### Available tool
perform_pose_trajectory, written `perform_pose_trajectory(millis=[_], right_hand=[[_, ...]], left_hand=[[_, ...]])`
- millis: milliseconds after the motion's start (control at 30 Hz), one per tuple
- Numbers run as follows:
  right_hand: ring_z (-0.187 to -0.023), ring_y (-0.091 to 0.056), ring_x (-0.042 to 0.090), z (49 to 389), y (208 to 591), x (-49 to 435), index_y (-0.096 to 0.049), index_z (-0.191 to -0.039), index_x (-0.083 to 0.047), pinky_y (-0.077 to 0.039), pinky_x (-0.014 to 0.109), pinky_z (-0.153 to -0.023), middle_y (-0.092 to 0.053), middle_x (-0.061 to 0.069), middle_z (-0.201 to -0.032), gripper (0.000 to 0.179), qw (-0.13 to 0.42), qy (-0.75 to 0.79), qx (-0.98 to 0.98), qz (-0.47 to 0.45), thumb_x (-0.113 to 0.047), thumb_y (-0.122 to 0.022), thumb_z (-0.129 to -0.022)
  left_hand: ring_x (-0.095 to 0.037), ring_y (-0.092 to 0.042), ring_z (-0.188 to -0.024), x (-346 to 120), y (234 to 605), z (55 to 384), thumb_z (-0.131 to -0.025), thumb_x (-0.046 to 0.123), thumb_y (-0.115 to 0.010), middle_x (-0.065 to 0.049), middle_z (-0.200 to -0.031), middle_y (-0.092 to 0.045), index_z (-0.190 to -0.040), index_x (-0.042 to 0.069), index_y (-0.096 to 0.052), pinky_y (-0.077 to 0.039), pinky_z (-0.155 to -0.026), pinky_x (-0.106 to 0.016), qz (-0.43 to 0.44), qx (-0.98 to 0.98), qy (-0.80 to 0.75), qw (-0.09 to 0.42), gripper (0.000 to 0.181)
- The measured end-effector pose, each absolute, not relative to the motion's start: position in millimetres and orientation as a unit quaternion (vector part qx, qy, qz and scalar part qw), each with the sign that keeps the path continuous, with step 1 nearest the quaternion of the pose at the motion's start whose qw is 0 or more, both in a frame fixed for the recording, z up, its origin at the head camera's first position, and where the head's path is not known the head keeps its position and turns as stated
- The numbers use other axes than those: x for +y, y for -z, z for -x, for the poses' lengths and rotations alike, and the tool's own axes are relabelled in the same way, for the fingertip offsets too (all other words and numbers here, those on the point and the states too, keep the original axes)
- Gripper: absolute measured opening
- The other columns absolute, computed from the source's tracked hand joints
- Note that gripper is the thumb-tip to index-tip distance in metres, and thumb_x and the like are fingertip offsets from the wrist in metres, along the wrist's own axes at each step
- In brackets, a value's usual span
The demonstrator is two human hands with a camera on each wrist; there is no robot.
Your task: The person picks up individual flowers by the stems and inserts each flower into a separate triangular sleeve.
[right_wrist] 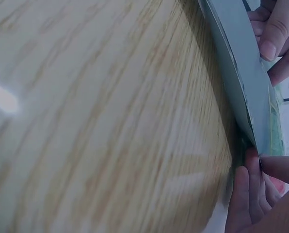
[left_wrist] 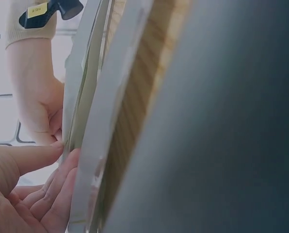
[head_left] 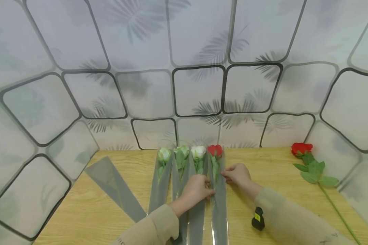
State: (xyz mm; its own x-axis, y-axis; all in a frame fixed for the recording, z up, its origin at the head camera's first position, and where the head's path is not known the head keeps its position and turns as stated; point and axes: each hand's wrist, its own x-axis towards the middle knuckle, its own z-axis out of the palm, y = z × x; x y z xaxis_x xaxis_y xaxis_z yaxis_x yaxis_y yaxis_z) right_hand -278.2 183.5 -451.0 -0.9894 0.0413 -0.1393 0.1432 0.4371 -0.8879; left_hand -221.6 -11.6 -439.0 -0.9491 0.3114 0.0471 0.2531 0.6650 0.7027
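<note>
A red rose (head_left: 215, 150) lies inside a grey-and-clear flower sleeve (head_left: 219, 214), the rightmost in a row. My right hand (head_left: 238, 175) pinches this sleeve's right edge, just below the bloom. In the right wrist view, the thumb and fingers (right_wrist: 251, 194) have that edge between them. Lower down, my left hand (head_left: 196, 190) pinches the left edge of the same sleeve. The left wrist view shows its thumb (left_wrist: 38, 159) and fingertips meeting at the film. To the left lie a white rose (head_left: 198, 152) and two pale green roses (head_left: 164, 154), each in its own sleeve.
A flat sleeve (head_left: 118, 189) without a flower lies slanted on the wooden table (head_left: 70, 211) at left. At the far right is a loose red rose (head_left: 302, 148) with leaves and a long stem. A black device with a yellow label (head_left: 258, 218) sits at the right sleeve cuff.
</note>
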Motion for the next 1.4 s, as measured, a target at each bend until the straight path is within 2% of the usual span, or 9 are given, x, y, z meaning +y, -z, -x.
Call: perform_pose_trajectory(millis=[267, 400, 533, 633, 733, 833, 1033, 1200, 1400], right_hand=[[-0.064, -0.070, 0.009, 278.6, 450.0, 182.3, -0.075, -0.105, 0.014, -0.065, 0.028, -0.065, -0.079, 0.016, -0.083, 0.022, 0.047, 0.519, 0.852, -0.050, -0.006, -0.077, -0.095], [-0.065, -0.072, 0.010, 278.3, 449.2, 182.7, -0.078, -0.102, 0.011, -0.065, 0.028, -0.065, -0.080, 0.017, -0.088, 0.021, 0.034, 0.495, 0.867, -0.040, -0.008, -0.080, -0.093], [-0.069, -0.073, 0.013, 278.5, 449.0, 184.8, -0.080, -0.102, 0.005, -0.060, 0.024, -0.064, -0.082, 0.017, -0.093, 0.023, 0.013, 0.459, 0.888, -0.030, -0.014, -0.084, -0.090], [-0.082, -0.077, 0.020, 279.6, 448.6, 185.7, -0.080, -0.108, 0.005, -0.056, 0.023, -0.066, -0.082, 0.019, -0.102, 0.028, -0.002, 0.447, 0.894, -0.026, -0.016, -0.085, -0.090], [-0.098, -0.077, 0.032, 279.7, 447.0, 185.7, -0.076, -0.116, 0.007, -0.061, 0.026, -0.071, -0.080, 0.023, -0.113, 0.035, -0.008, 0.460, 0.887, -0.029, -0.013, -0.086, -0.089], [-0.108, -0.075, 0.040, 278.6, 445.9, 186.0, -0.072, -0.122, 0.009, -0.065, 0.036, -0.080, -0.077, 0.025, -0.117, 0.041, -0.012, 0.472, 0.881, -0.030, -0.009, -0.086, -0.088], [-0.099, -0.077, 0.038, 275.1, 445.7, 184.1, -0.075, -0.115, 0.008, -0.064, 0.046, -0.089, -0.079, 0.024, -0.109, 0.033, -0.034, 0.464, 0.885, -0.018, -0.006, -0.085, -0.087], [-0.094, -0.077, 0.032, 268.2, 441.9, 176.2, -0.079, -0.105, 0.004, -0.065, 0.040, -0.085, -0.080, 0.020, -0.103, 0.018, -0.047, 0.469, 0.882, -0.004, -0.007, -0.081, -0.092], [-0.090, -0.076, 0.029, 254.6, 432.7, 163.7, -0.080, -0.101, 0.004, -0.064, 0.034, -0.077, -0.080, 0.020, -0.099, 0.014, -0.047, 0.488, 0.871, 0.022, -0.008, -0.080, -0.093]], left_hand=[[-0.008, -0.068, -0.051, -12.1, 439.1, 223.9, -0.087, 0.008, -0.088, -0.004, -0.064, -0.076, -0.109, -0.006, -0.078, -0.053, -0.053, -0.018, -0.155, 0.911, -0.380, 0.036, 0.029], [-0.008, -0.069, -0.052, -13.7, 439.3, 223.6, -0.088, 0.009, -0.087, -0.003, -0.064, -0.075, -0.113, -0.006, -0.077, -0.055, -0.057, -0.018, -0.157, 0.911, -0.379, 0.038, 0.031], [-0.007, -0.066, -0.049, -15.0, 439.1, 222.8, -0.089, 0.013, -0.087, -0.001, -0.059, -0.073, -0.098, -0.001, -0.079, -0.053, -0.054, -0.019, -0.158, 0.916, -0.366, 0.038, 0.018], [-0.006, -0.065, -0.048, -15.7, 438.3, 222.7, -0.090, 0.016, -0.087, 0.002, -0.056, -0.071, -0.089, 0.004, -0.078, -0.050, -0.051, -0.019, -0.156, 0.922, -0.352, 0.039, 0.015], [-0.005, -0.065, -0.049, -15.7, 436.7, 222.2, -0.091, 0.017, -0.086, 0.004, -0.057, -0.070, -0.095, 0.003, -0.079, -0.051, -0.053, -0.019, -0.153, 0.926, -0.342, 0.041, 0.017], [-0.005, -0.066, -0.052, -15.8, 435.8, 221.2, -0.092, 0.017, -0.084, 0.003, -0.062, -0.073, -0.110, -0.002, -0.078, -0.057, -0.061, -0.021, -0.152, 0.926, -0.343, 0.041, 0.027], [-0.009, -0.073, -0.058, -20.1, 432.3, 217.5, -0.096, 0.013, -0.079, -0.004, -0.077, -0.080, -0.120, -0.006, -0.075, -0.063, -0.065, -0.026, -0.153, 0.910, -0.383, 0.045, 0.031], [-0.011, -0.074, -0.061, -27.9, 424.2, 212.0, -0.099, 0.011, -0.075, -0.005, -0.080, -0.081, -0.114, -0.004, -0.078, -0.064, -0.064, -0.028, -0.166, 0.905, -0.390, 0.041, 0.022], [-0.009, -0.073, -0.060, -37.8, 416.5, 206.8, -0.100, 0.013, -0.075, -0.003, -0.077, -0.080, -0.107, 0.000, -0.080, -0.059, -0.058, -0.022, -0.187, 0.909, -0.371, 0.025, 0.016]])
